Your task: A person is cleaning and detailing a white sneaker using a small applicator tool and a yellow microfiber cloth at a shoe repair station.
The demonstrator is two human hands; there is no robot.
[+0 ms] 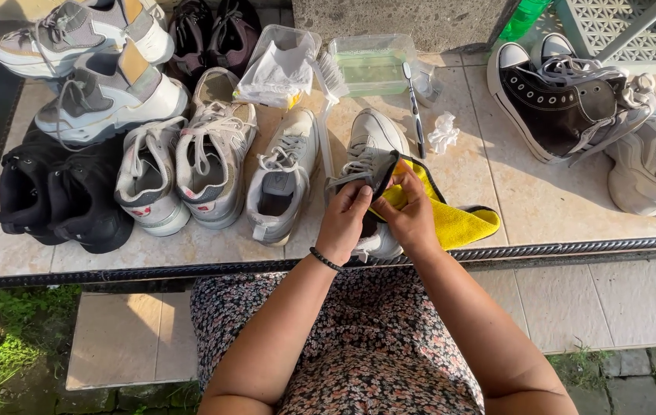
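Tiled ledge (543,200): white sneaker (370,142) btwn both hands, yellow cloth (458,223) under right hand (409,215).

On the tiled ledge (543,207) at twelve o'clock sit twelve shoes, two brushes, one water tub (372,63), one yellow cloth (458,223) and one crumpled tissue (443,132); two hands work at six o'clock.

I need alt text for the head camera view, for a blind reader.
Both hands, left hand and right hand, hold a white sneaker with a yellow cloth on a tiled table crowded with shoes.
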